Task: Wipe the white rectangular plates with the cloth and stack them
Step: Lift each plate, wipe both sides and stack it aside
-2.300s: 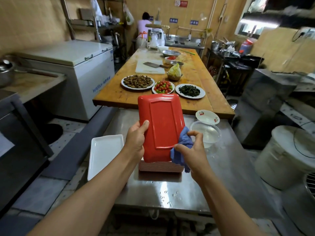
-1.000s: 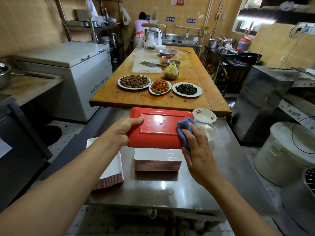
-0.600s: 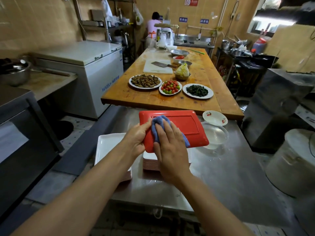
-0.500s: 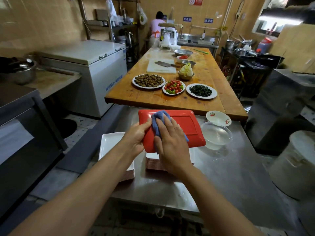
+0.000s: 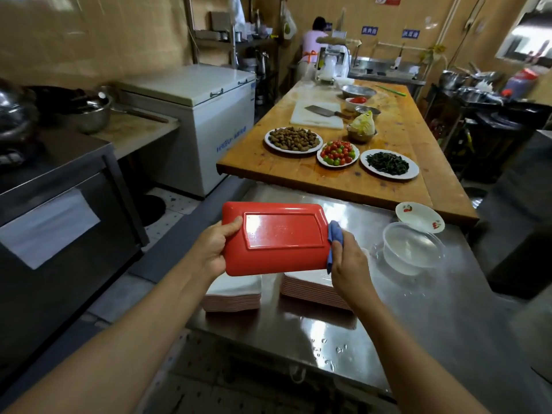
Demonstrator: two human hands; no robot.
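A long wooden prep table [image 5: 385, 186] runs down the middle of a commercial kitchen with tan tiled walls [image 5: 89, 37]. Left of it stands a white chest freezer [image 5: 209, 115], nearer the camera a dark steel cabinet [image 5: 59, 210]. Beyond its far end, a person [image 5: 312, 46] faces a steel sink [image 5: 385, 67]. A bright window [image 5: 525, 40] lies right of it. Speckled floor tiles [image 5: 170, 207] show below the freezer.

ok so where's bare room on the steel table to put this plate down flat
Bare steel table lies nearer the person than the right stack and clear bowl, though it carries water drops. A narrow strip runs between the right stack and the left stack. Around the bowl and small dish it is crowded.
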